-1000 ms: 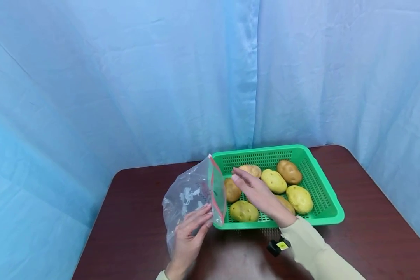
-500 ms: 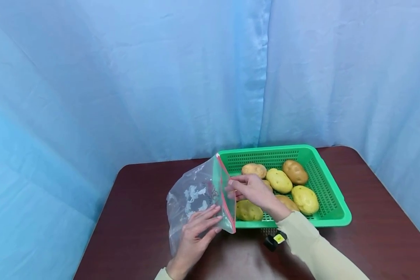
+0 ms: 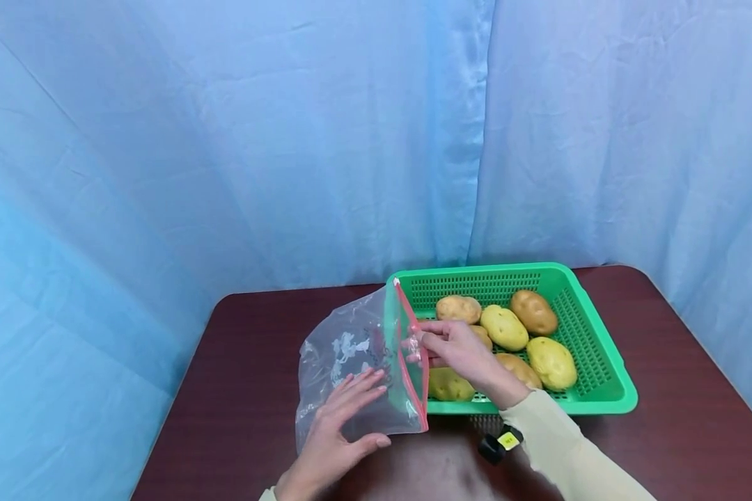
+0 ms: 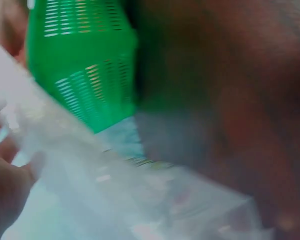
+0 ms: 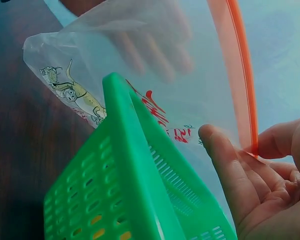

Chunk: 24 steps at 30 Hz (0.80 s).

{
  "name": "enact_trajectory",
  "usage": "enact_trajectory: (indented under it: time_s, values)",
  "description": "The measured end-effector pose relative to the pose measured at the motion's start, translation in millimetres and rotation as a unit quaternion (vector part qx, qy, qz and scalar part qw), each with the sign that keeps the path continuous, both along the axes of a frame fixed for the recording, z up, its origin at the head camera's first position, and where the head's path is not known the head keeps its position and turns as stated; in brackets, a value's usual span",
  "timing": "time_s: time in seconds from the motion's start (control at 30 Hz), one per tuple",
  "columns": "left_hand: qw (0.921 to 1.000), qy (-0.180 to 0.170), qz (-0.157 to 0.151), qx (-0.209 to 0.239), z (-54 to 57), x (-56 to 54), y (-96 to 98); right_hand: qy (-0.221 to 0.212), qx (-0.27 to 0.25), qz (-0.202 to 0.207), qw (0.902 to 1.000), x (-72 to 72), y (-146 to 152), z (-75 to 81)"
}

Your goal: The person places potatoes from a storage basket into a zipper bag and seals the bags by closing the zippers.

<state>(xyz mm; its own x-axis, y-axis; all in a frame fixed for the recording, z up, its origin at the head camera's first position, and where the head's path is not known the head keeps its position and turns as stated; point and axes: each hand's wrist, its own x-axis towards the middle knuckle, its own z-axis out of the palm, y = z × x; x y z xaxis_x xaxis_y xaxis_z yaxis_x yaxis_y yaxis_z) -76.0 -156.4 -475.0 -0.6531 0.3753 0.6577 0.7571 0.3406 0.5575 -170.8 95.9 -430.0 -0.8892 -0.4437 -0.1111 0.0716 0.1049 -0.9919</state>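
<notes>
Your head camera looks forward and down from the near side of the table (image 3: pixel 244 362), far enough back to take in both far corners. Your left wrist camera faces the bag (image 4: pixel 165 205) and basket (image 4: pixel 110 95) at close range. Your right wrist camera, also close, looks along the basket's near edge to its left corner. All three views share bag and basket.

Left wrist view — blurry, seemingly unfocused
</notes>
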Motion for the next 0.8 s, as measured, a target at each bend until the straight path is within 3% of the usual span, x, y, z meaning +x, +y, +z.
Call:
enact_trajectory:
  time_s: [0.1, 0.2, 0.3, 0.4, 0.57, 0.7, 0.8]
  values:
    - [0.9993, -0.027, 0.022, 0.012, 17.9, 0.0, -3.4, 0.0, -0.006, 0.001, 1.0, 1.7, 2, 1.8]
    - [0.9935, -0.082, 0.074, 0.029, 39.7, -7.0, -1.2, 0.004, -0.015, 0.002, 0.9999, 3.8, 4, 3.4]
    - [0.9799, -0.162, 0.109, 0.043, 61.2, -19.8, 7.6, 0.004, -0.019, 0.004, 0.9998, 5.7, 6, 3.4]
    - [0.9629, -0.237, 0.12, 0.047, 75.6, -35.8, 20.1, 0.003, -0.019, 0.007, 0.9998, 6.6, 6, 2.8]
    - [0.9346, -0.331, 0.129, 0.023, 82.2, -60.5, 35.8, 0.012, -0.011, 0.011, 0.9998, 6.4, 7, 3.4]
    - [0.9198, -0.37, 0.131, -0.003, 79.6, -70.1, 40.0, 0.019, -0.001, 0.012, 0.9997, 6.4, 9, 4.0]
    - [0.9135, -0.387, 0.127, -0.009, 77.6, -71.5, 39.6, 0.023, -0.003, 0.017, 0.9996, 7.1, 9, 4.4]
